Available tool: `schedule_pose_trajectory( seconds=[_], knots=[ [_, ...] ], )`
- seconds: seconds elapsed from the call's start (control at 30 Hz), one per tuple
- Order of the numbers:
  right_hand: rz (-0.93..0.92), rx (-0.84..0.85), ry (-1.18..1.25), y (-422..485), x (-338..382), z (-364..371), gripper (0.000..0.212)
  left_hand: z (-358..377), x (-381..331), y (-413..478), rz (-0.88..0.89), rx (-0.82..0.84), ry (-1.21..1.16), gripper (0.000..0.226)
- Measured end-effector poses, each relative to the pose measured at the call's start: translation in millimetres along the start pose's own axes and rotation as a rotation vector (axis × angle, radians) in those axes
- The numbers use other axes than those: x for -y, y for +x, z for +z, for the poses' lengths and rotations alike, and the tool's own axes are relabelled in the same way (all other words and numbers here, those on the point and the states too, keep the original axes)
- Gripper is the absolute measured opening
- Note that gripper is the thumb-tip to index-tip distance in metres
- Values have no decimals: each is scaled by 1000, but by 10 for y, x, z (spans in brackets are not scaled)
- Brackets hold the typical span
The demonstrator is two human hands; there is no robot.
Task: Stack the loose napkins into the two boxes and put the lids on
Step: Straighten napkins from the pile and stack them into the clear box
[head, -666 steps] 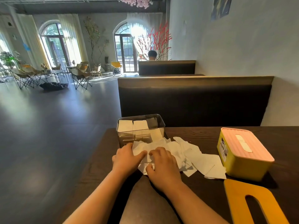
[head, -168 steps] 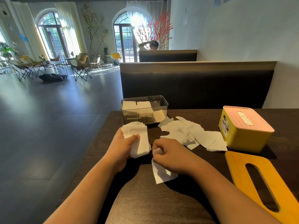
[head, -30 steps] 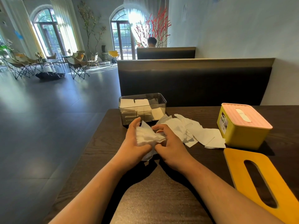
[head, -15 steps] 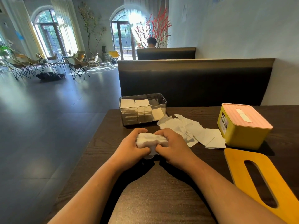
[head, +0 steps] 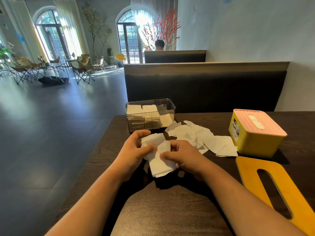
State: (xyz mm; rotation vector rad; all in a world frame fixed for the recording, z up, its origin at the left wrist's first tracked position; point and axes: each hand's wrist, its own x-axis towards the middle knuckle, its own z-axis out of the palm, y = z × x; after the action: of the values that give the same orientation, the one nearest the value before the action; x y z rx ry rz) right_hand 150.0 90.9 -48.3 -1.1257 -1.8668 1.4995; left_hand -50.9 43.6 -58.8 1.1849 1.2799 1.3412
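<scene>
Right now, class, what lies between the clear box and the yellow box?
In the head view, a scatter of loose napkins lies between the clear box and the yellow box.

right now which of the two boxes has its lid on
The yellow box on the right: a pink lid covers it. The clear box is open-topped; an orange lid lies loose on the table.

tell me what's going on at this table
A person holds a stack of napkins between the left hand and right hand over the table, apparently evening it up. Behind it, the clear box has napkins inside and no lid. Loose napkins lie beside the yellow box with its pink lid on. An orange slotted lid lies flat at the right.
</scene>
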Motion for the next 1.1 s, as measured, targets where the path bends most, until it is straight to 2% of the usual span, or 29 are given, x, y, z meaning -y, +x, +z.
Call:
schedule_pose_trajectory(
  seconds=[0.07, 0.13, 0.23, 0.3, 0.37, 0.47, 0.53, 0.67, 0.8, 0.9, 1.0, 1.1],
  knots=[
    [27, 43, 55, -16, 9, 45, 32, 43, -12, -23, -19, 33, -66, 53],
    [4, 9, 148, -25, 22, 76, 34, 69, -4, -30, -14, 56, -96, 57],
    [-28, -88, 409, -14, 14, 64, 39, 69, 16, -36, 28, 111, 47, 72],
    [-11, -105, 518, 0, -4, 76, 40, 72, 31, -48, 47, 138, 131, 69],
    [-23, -115, 529, 30, -50, 96, 41, 59, 60, -35, 92, 122, 195, 64],
    [-72, -206, 463, 59, -81, 58, 41, 42, 33, -43, 112, 57, 274, 63],
    [-117, -229, 329, 59, -80, 16, 45, 23, 13, -55, 105, 18, 249, 63],
    [-132, -148, -4, 9, -85, 79, 61, 64, 12, -65, 72, 21, 301, 65],
    [-169, -93, -81, 20, -109, 153, 77, 116, 76, -67, 52, 105, 283, 79],
    [-177, -118, -127, 33, -103, 164, 64, 101, 67, -47, 44, 105, 271, 77],
    [-236, -232, -160, 73, -120, 156, 45, 105, 40, -52, 64, 53, 316, 63],
    [-277, -317, -132, 86, -109, 145, 40, 113, 32, -67, 117, -2, 350, 53]
  ],
)
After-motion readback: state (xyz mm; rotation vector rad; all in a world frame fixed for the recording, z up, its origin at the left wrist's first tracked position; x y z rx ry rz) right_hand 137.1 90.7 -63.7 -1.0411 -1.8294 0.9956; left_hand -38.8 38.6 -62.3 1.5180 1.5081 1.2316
